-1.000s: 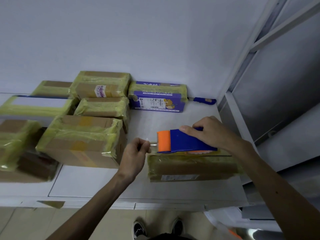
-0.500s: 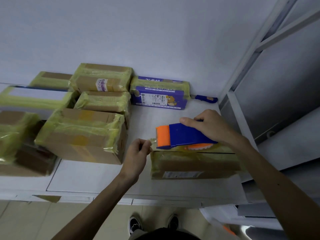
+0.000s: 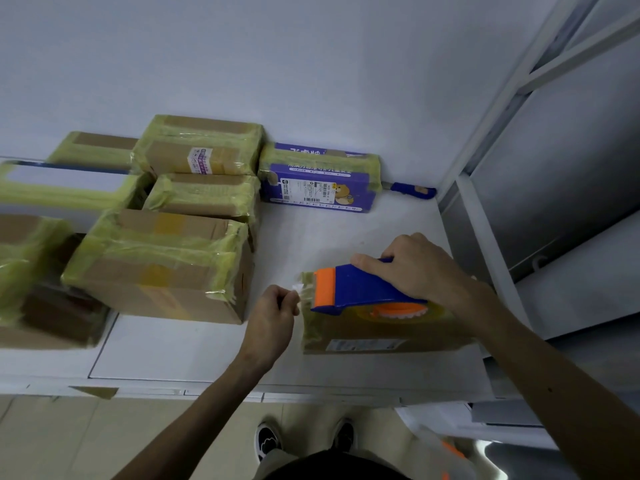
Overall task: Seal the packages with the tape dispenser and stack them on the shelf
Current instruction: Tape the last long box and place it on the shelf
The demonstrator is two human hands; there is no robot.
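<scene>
Pinching tape (image 3: 300,292), the left hand (image 3: 272,318) hovers just off the package (image 3: 381,332) edge.

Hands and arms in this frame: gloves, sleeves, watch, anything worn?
Nothing worn. Left hand and right hand are bare: no gloves, rings or watch visible. Left forearm and right forearm are uncovered to the frame edge; no sleeve shows.
</scene>
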